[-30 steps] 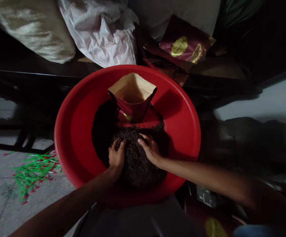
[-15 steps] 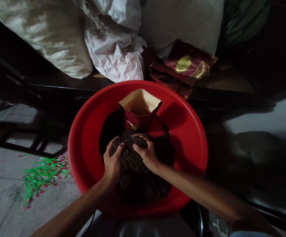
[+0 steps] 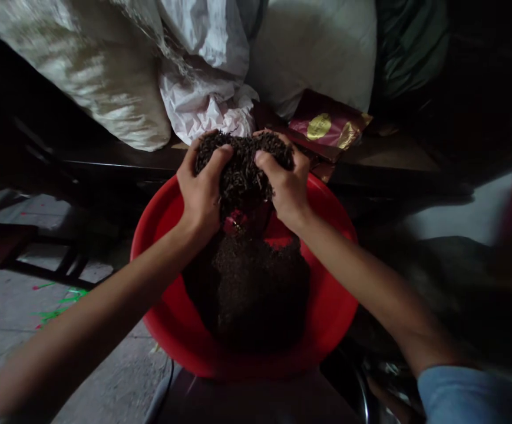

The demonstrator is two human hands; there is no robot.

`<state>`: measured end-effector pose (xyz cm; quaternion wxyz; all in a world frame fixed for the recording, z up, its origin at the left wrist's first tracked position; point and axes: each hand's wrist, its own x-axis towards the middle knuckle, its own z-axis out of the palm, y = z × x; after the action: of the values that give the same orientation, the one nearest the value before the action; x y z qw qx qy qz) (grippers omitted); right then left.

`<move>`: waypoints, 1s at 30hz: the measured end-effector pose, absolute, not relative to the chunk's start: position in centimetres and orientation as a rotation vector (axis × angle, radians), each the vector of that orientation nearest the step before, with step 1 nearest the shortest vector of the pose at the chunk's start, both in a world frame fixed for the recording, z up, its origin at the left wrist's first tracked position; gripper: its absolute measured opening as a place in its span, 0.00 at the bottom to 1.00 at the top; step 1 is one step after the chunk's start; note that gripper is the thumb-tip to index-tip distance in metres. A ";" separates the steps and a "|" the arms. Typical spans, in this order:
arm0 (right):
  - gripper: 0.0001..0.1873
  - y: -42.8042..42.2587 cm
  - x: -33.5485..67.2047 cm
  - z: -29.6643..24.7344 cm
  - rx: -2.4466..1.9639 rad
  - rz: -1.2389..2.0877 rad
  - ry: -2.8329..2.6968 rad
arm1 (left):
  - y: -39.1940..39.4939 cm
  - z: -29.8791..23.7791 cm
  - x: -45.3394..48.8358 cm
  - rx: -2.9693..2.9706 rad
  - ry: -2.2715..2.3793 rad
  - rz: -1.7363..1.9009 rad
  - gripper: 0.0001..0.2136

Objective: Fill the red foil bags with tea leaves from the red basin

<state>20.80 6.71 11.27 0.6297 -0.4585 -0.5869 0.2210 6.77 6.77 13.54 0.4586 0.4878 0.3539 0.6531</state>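
Note:
Both hands are raised over a red basin (image 3: 330, 294) and cup one heap of dark loose tea leaves (image 3: 242, 165) between them. My left hand (image 3: 200, 191) curls round the heap's left side, my right hand (image 3: 288, 188) round its right side. Directly under the hands a red pouch (image 3: 238, 222) stands in the basin; only a small part of it shows. A dark pile of the same leaves (image 3: 247, 288) fills the basin's middle and near side.
White and grey sacks (image 3: 118, 100) lean behind the basin on a dark ledge. A red pouch with a gold label (image 3: 321, 126) lies at the back right. Green strips (image 3: 56, 309) litter the concrete floor at left.
Both hands scooped leaves from the pile and lifted them up and away from me, now over the pouch, which they hide. The view has tilted slightly.

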 end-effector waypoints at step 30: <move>0.12 11.4 21.8 8.9 -1.148 0.371 -1.523 | 12.5 8.9 8.9 1.794 1.062 1.570 0.19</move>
<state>21.84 11.41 8.89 0.5639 -0.4879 -0.6474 0.1579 8.94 12.46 8.87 0.2627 0.6632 0.3927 0.5805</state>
